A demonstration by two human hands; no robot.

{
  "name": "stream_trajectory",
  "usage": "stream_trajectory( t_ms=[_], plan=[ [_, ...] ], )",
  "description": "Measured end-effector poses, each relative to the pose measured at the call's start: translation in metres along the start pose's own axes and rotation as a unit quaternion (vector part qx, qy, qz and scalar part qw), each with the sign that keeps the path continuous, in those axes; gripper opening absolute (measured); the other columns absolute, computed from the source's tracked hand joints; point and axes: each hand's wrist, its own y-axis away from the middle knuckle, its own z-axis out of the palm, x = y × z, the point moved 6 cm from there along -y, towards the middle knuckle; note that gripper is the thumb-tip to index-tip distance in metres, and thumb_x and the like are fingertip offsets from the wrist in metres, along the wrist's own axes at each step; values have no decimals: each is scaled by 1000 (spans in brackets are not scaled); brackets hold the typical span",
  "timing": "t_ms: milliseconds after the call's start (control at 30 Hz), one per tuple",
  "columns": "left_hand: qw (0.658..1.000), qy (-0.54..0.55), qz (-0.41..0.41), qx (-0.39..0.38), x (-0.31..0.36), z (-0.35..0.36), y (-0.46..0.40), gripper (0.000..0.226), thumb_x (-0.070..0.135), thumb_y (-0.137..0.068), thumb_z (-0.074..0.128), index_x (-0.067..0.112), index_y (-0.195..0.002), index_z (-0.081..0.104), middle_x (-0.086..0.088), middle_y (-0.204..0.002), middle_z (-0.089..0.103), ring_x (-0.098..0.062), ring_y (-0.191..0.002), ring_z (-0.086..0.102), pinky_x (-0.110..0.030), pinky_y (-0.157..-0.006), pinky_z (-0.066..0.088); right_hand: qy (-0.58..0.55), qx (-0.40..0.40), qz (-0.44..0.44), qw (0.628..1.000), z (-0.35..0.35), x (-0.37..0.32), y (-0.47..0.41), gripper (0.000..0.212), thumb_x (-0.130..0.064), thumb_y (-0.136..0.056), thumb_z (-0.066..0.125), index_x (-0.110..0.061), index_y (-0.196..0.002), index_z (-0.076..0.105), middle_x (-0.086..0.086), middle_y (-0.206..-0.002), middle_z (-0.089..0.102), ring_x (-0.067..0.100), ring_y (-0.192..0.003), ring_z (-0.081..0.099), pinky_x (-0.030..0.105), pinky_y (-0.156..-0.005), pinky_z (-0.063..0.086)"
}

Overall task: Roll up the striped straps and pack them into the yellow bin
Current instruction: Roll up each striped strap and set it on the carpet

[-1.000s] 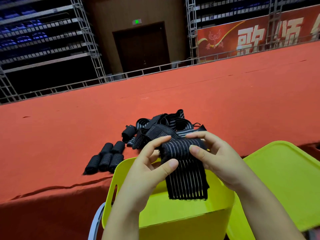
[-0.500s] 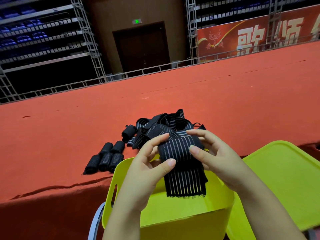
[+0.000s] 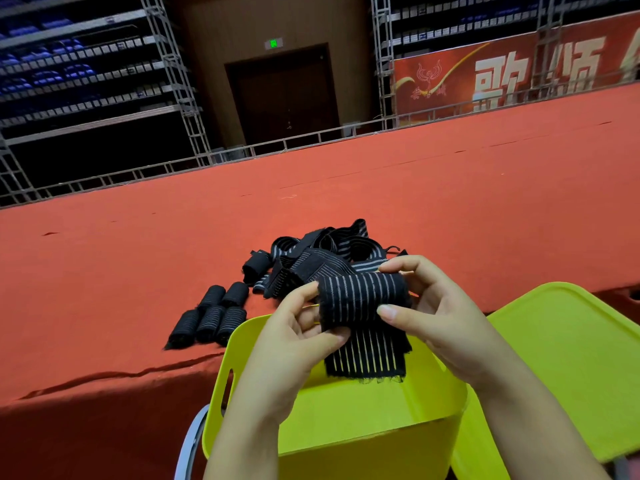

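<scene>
A black strap with thin white stripes (image 3: pixel 360 303) is partly rolled and held above the yellow bin (image 3: pixel 363 420). My left hand (image 3: pixel 294 337) pinches its left end between thumb and fingers. My right hand (image 3: pixel 433 306) grips the right end, thumb in front and fingers curled over the top. The strap's loose tail hangs down over the bin's opening. A heap of unrolled striped straps (image 3: pixel 332 251) lies on the red table just beyond my hands. Several finished rolls (image 3: pixel 214 313) lie in a cluster to the left of the bin.
The red-covered table (image 3: pixel 450 209) stretches far back and to both sides. A yellow lid (image 3: pixel 575 362) leans at the right beside the bin. A grey curved rim (image 3: pixel 188 445) shows under the bin's left side. Metal scaffolding and a red banner stand behind.
The roll has grown thicker and the hanging tail shorter. Both hands turned the strap and lifted it slightly; my left fingers shifted lower on the left end.
</scene>
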Motion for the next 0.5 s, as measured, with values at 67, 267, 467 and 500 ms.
stream_trajectory(
  t_ms=[67, 267, 467, 500],
  plan=[
    [1000, -11, -14, -3, -2, 2, 0, 52, -17, -79, 65, 17, -119, 59, -9, -100, 74, -14, -90, 70, -24, -75, 54, 3, -2, -8, 1000, 1, -1, 1, 39, -5, -71, 70, -27, -102, 63, 7, -107, 60, 14, -92, 61, 26, -76, 51],
    [999, -51, -6, 1, 1, 2, 0, 50, -22, -76, 63, 14, -111, 60, -1, -90, 76, -8, -85, 71, -18, -69, 53, 49, -18, -16, 999, 3, -5, 3, 39, -8, -72, 71, -32, -101, 64, 0, -105, 63, 10, -93, 60, 23, -80, 49],
    [998, -61, -3, -6, 3, 5, 0, 51, -20, -73, 68, 16, -107, 61, 4, -86, 75, -5, -81, 69, -17, -67, 53, -1, -39, -20, 999, 6, -8, 2, 46, -29, -65, 86, -28, -106, 66, 0, -106, 65, 11, -96, 61, 25, -81, 50],
    [998, -62, -4, -6, 3, 5, 0, 51, -20, -72, 69, 16, -108, 61, 4, -88, 75, -4, -82, 69, -17, -68, 52, -12, -42, -24, 999, 6, -8, 2, 50, -35, -62, 87, -28, -106, 66, 1, -107, 65, 12, -97, 61, 27, -82, 51]
  ],
)
